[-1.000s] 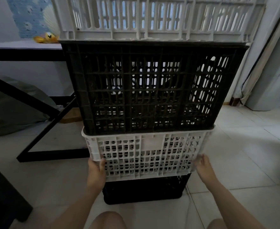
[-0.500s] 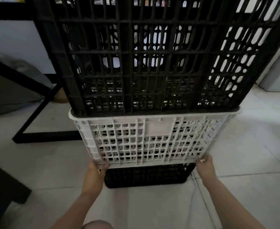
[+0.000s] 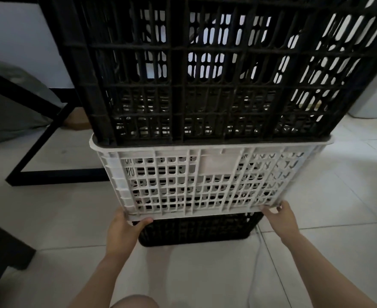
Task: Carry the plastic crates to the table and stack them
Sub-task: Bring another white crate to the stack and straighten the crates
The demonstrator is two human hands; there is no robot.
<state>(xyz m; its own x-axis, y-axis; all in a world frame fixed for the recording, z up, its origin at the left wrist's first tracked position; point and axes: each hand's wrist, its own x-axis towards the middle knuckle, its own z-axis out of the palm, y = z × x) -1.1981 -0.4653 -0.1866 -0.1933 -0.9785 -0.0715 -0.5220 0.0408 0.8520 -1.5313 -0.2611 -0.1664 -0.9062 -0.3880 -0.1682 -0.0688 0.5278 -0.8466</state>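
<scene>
A stack of slatted plastic crates fills the middle of the head view. A low black crate [image 3: 196, 230] sits on the tiled floor. Above it is a white crate [image 3: 205, 181], and a tall black crate [image 3: 205, 70] nests in the white one's top. My left hand [image 3: 123, 230] grips the white crate's bottom left corner, thumb under the lower edge. My right hand [image 3: 281, 216] holds its bottom right corner. The white crate's base shows above the low black crate; whether they touch is unclear.
A black metal table frame [image 3: 56, 176] stands on the floor at the left, with a grey cushion [image 3: 7, 103] behind it. A dark furniture corner [image 3: 3, 252] juts in at lower left. A white appliance [image 3: 370, 103] stands at the right. Pale floor tiles surround the stack.
The view has tilted down and moved closer; the top white crate has left the frame. Both hands slid from the white crate's sides down to its bottom corners.
</scene>
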